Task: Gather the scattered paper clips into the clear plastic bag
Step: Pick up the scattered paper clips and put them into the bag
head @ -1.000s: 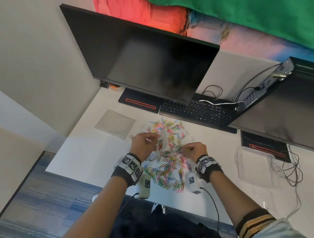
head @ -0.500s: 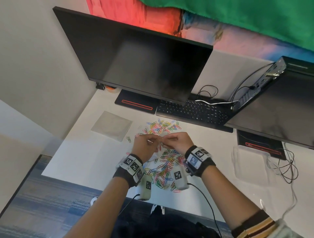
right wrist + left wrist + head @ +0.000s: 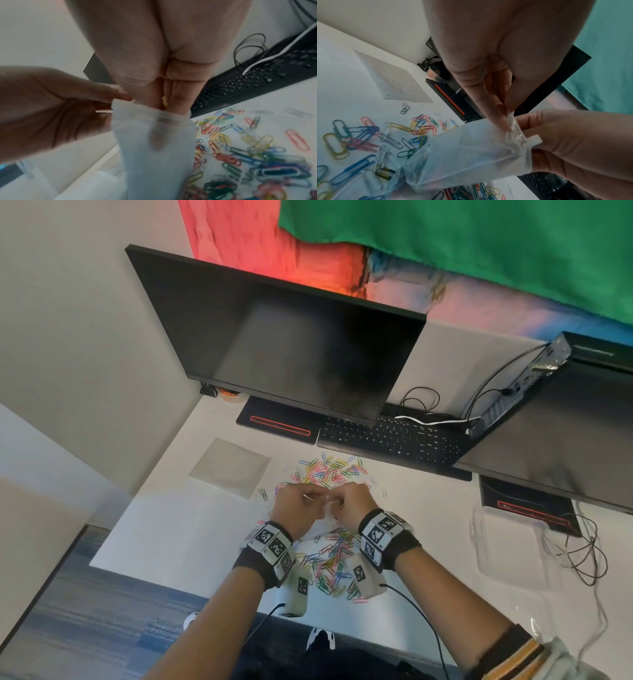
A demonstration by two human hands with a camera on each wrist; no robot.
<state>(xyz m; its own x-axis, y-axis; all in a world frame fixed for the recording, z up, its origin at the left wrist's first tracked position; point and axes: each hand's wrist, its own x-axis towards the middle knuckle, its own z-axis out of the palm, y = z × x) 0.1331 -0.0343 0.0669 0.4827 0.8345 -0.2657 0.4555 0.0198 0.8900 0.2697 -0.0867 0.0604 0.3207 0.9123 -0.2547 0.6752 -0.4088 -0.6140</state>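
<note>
Coloured paper clips (image 3: 329,470) lie scattered on the white desk (image 3: 178,522), with more of them (image 3: 334,563) between my wrists. My left hand (image 3: 313,501) pinches the rim of the clear plastic bag (image 3: 323,523) and holds it up above the clips. My right hand (image 3: 337,503) meets it at the bag's mouth. In the right wrist view the right hand (image 3: 169,106) pinches a yellow paper clip (image 3: 164,101) with its fingertips at the rim of the bag (image 3: 154,142). In the left wrist view the left hand (image 3: 506,119) grips the bag (image 3: 471,148) at its zip edge.
A black monitor (image 3: 291,344) and keyboard (image 3: 390,440) stand just behind the clips. A second monitor (image 3: 565,433) overhangs the right side. A grey square pad (image 3: 229,467) lies at the left, a clear plastic box (image 3: 507,542) and loose cables (image 3: 582,549) at the right.
My right hand has left the clip pile and moved left and up to the bag's mouth. The left hand still holds the bag in about the same place.
</note>
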